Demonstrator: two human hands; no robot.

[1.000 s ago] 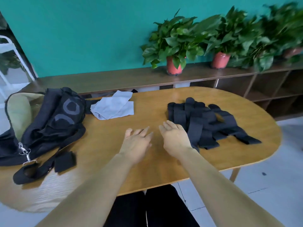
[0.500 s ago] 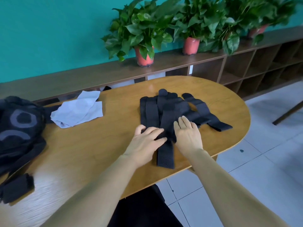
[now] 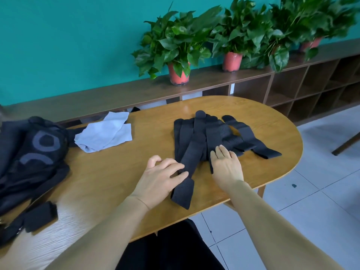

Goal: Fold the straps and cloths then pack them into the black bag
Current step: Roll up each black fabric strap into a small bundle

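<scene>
The left hand [image 3: 161, 178] is lying nearly flat, its fingers [image 3: 182, 171] reaching loosely across one long black woven strap [image 3: 191, 152] and pressing on it rather than curling round it. The right hand [image 3: 226, 164] is resting flat and spread on the near edge of the heap of black straps [image 3: 214, 131], holding nothing. A second ago both hands were hovering over bare wood short of the heap; now they are bearing on the fabric, and this one strap is lying drawn out of the heap towards the person. I judge the folding is starting with it. Its long axis is running diagonally, its far end lying on the heap and its near end [image 3: 183, 195] pointing at the person, close to the near rim of the oval wooden table [image 3: 116, 172]. Well apart to the left, the crumpled pale blue cloths [image 3: 105, 133] are waiting unfolded. Beyond them the black bag with grey ring markings [image 3: 33, 152] is slumping at the table's left end, and nothing is packed yet as far as can be seen.
</scene>
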